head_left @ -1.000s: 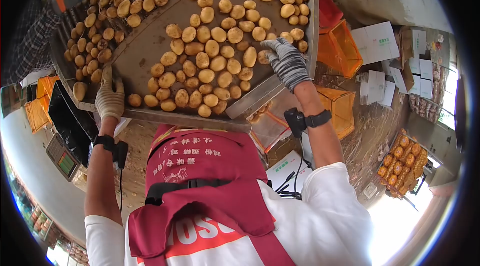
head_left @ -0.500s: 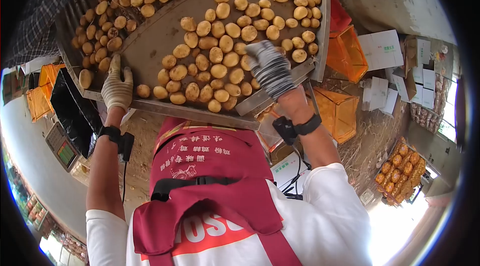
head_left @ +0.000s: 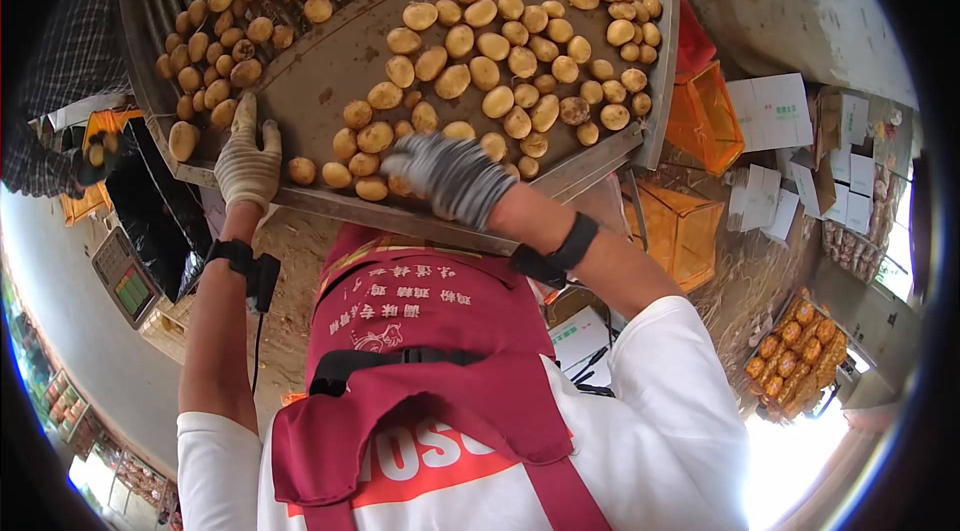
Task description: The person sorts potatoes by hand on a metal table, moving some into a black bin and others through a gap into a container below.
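Many yellow potatoes (head_left: 489, 44) lie spread over a metal sorting tray (head_left: 330, 66). My left hand (head_left: 247, 163), in a pale knitted glove, rests on the tray's near left rim with its fingers stretched out and the thumb apart. Past its fingertips lies a group of potatoes at the left side. My right hand (head_left: 450, 176), in a striped grey glove, is low over the potatoes near the front rim. Its fingers point left and are smeared by motion; some potatoes beneath are covered.
At the left, another person's checked sleeve (head_left: 75, 41) and gloved hand (head_left: 92, 156) show, with potatoes at that hand. A black bag (head_left: 150, 221) and a scale (head_left: 125, 276) stand nearby. Orange crates (head_left: 675, 231), white cartons (head_left: 770, 111) and bagged potatoes (head_left: 797, 351) are at the right.
My right hand has swept left and nearer across the tray, and potatoes around it have shifted. My left hand keeps its place on the rim. The other person's hand has appeared at the left.
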Demonstrator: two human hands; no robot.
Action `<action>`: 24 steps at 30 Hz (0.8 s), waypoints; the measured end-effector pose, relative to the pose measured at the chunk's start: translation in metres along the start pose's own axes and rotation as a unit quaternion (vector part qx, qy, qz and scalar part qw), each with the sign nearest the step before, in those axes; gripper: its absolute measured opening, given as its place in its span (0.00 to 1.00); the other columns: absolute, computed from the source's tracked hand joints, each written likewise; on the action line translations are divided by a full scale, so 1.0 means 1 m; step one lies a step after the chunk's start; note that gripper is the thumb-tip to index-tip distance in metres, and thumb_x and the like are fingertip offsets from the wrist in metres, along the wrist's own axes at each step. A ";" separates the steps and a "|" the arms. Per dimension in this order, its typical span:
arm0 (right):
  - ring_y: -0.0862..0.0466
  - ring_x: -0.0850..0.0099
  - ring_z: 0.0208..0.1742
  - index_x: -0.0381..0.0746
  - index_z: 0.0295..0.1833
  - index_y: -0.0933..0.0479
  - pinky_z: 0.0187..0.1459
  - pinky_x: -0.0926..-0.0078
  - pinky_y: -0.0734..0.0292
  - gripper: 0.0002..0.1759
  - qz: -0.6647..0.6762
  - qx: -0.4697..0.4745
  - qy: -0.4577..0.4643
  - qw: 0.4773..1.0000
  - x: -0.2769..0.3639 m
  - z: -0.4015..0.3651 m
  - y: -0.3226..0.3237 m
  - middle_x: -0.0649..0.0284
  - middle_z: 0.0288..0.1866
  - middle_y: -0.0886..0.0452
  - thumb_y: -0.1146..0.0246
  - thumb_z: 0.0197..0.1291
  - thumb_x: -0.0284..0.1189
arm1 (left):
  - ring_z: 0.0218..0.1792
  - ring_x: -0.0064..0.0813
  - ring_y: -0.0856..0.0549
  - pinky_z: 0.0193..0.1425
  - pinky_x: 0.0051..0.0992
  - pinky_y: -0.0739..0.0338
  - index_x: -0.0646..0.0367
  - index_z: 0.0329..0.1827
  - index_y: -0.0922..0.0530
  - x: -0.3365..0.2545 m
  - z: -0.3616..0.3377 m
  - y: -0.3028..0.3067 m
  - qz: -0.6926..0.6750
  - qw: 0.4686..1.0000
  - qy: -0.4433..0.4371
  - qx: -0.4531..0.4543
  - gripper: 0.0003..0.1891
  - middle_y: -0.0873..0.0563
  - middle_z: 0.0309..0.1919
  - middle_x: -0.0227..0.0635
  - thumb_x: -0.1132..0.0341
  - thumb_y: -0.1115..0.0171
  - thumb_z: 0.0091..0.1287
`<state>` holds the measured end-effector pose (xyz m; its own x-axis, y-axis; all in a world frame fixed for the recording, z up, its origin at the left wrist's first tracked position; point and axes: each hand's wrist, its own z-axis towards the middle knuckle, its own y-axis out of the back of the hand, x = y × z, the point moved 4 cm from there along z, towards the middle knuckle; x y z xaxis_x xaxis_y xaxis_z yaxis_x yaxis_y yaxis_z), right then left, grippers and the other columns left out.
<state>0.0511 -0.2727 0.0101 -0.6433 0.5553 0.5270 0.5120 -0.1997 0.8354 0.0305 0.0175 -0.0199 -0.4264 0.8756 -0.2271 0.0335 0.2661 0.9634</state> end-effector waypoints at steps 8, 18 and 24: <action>0.13 0.57 0.45 0.39 0.60 0.21 0.44 0.58 0.16 0.16 0.011 0.056 0.019 0.998 0.011 0.022 -0.024 0.50 0.46 0.18 0.42 0.70 0.30 | 0.56 0.52 0.14 0.61 0.45 0.21 0.42 0.80 0.34 -0.001 -0.001 -0.003 -0.014 0.999 -0.023 -0.023 0.30 0.14 0.60 0.49 0.53 0.45 0.75; 0.16 0.64 0.57 0.40 0.64 0.21 0.57 0.69 0.16 0.23 0.240 -0.272 -0.262 0.894 -0.161 -0.107 0.081 0.56 0.59 0.18 0.31 0.63 0.26 | 0.55 0.52 0.13 0.60 0.45 0.20 0.43 0.81 0.35 -0.001 -0.002 -0.002 -0.014 0.999 -0.029 -0.015 0.30 0.14 0.59 0.49 0.53 0.44 0.76; 0.27 0.43 0.72 0.43 0.76 0.33 0.64 0.51 0.19 0.35 -0.037 -0.133 -0.433 0.891 -0.193 -0.106 0.038 0.39 0.74 0.32 0.38 0.70 0.48 | 0.62 0.53 0.17 0.64 0.43 0.22 0.40 0.82 0.37 0.006 0.003 -0.007 0.023 1.000 0.004 0.021 0.30 0.19 0.67 0.46 0.54 0.47 0.78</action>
<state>0.1340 -0.4726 -0.0433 0.0705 0.9663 0.2477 0.2598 -0.2575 0.9307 0.0307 0.0224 -0.0281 -0.4312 0.8837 -0.1819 0.0913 0.2433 0.9656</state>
